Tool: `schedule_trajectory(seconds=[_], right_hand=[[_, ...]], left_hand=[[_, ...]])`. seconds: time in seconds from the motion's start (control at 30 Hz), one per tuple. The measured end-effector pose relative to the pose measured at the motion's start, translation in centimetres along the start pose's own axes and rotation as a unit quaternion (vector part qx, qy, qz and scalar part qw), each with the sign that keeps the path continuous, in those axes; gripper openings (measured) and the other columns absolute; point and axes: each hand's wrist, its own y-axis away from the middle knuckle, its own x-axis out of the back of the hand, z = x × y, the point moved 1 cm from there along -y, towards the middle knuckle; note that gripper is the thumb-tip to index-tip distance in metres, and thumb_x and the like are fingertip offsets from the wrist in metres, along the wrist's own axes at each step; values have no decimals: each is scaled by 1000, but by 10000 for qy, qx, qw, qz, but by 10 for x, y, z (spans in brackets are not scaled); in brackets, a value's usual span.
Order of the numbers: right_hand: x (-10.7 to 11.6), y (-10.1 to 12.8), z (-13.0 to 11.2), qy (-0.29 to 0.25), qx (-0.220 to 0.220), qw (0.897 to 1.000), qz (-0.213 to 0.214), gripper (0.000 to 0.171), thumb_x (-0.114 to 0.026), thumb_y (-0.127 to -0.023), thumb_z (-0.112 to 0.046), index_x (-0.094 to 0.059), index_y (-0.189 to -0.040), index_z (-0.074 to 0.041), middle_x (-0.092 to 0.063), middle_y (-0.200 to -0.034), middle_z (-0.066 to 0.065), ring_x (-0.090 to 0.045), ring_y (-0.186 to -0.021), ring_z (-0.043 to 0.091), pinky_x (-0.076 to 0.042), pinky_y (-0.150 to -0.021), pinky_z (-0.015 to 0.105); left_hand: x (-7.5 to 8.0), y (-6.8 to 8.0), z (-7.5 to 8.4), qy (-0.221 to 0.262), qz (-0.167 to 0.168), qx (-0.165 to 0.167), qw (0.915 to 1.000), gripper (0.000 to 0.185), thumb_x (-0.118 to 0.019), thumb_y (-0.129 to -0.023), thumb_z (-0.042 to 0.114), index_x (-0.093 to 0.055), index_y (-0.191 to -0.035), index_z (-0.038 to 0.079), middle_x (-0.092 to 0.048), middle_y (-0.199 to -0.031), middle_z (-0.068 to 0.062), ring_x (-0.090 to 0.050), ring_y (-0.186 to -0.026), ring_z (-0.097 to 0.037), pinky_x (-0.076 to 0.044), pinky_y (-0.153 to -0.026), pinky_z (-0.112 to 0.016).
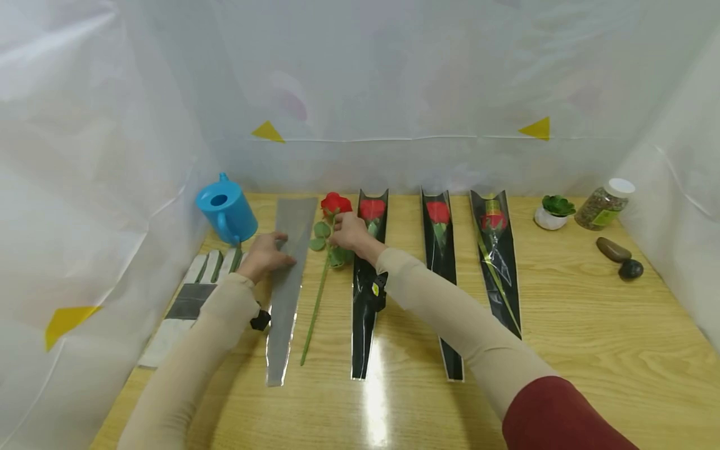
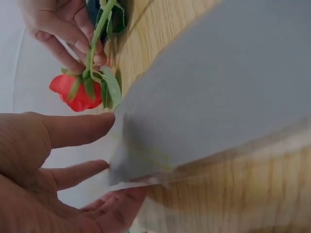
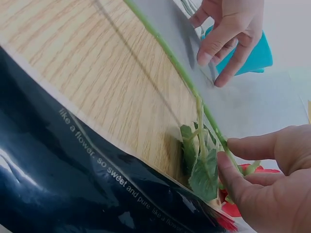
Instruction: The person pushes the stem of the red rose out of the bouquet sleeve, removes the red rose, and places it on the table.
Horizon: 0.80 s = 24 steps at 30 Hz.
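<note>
My right hand [image 1: 353,234] pinches a red artificial rose [image 1: 335,203] between thumb and fingers on its green stem [image 3: 180,70], just below the bloom. Green leaves [image 3: 203,174] hang by the fingertips. With fingers spread, my left hand [image 1: 263,257] touches a flat grey flower sleeve [image 1: 285,294] that tapers toward me. In the left wrist view its thumb and fingertips lie right at the wide end of the sleeve [image 2: 204,97]. The rose's stem runs alongside the sleeve. Right of the rose lies a black sleeve [image 1: 364,331] with a red rose inside, partly behind my right wrist.
Two more black sleeves [image 1: 454,359] [image 1: 509,300] with roses lie to the right, partly under my right forearm. A blue watering can [image 1: 239,215] and gloves [image 1: 191,302] are at left. A potted succulent [image 1: 552,212], a jar [image 1: 604,205] and stones [image 1: 613,250] stand at right.
</note>
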Motion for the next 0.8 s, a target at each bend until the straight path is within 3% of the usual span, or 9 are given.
schedule_trajectory(seconds=[0.27,0.37,0.53,0.6,0.67,0.8], right_hand=[[12,3,1,267,93,9991,-330,62,-72,-89,-7,-46,-145,1,-52,-140,17,-49,-127,32,-48,-95,40],[28,3,-1,320,189,9987,-360,58,-74,-89,-10,-52,-141,-1,-52,-140,16,-50,-126,31,-48,-95,41],[64,5,-4,-232,145,9994,-197,48,-74,-88,-5,-58,-133,1,-56,-131,19,-61,-110,28,-51,-90,38],[79,5,-1,-583,108,9981,-135,48,-75,-87,-2,-57,-132,3,-57,-127,21,-65,-101,27,-53,-85,35],[92,8,0,-590,2,9983,-18,51,-74,-88,-3,-54,-134,4,-57,-128,22,-66,-98,27,-53,-85,36],[106,16,7,-369,-479,9980,157,69,-75,-89,-12,-39,-145,4,-43,-145,22,-62,-108,32,-48,-95,43]], left_hand=[[0,2,8,-286,-55,196,9994,67,-74,-89,18,-43,-144,-3,-30,-139,-31,-39,-118,-42,-41,-97,-53],[0,3,13,-393,91,-80,9992,66,-75,-88,18,-45,-143,-4,-31,-139,-31,-36,-121,-43,-40,-97,-55],[-3,13,30,-141,265,-1051,9940,56,-72,-92,15,-49,-141,0,-40,-138,-29,-45,-120,-42,-46,-90,-52],[-7,22,41,287,-6,-1346,9905,53,-70,-94,14,-49,-141,2,-45,-137,-27,-50,-117,-41,-48,-88,-50],[-13,33,54,856,-523,-1420,9848,54,-69,-95,13,-45,-143,4,-46,-138,-26,-52,-117,-40,-48,-90,-48],[-30,54,74,1973,-1654,-841,9626,70,-69,-96,16,-29,-152,4,-38,-144,-27,-48,-123,-39,-45,-97,-49]])
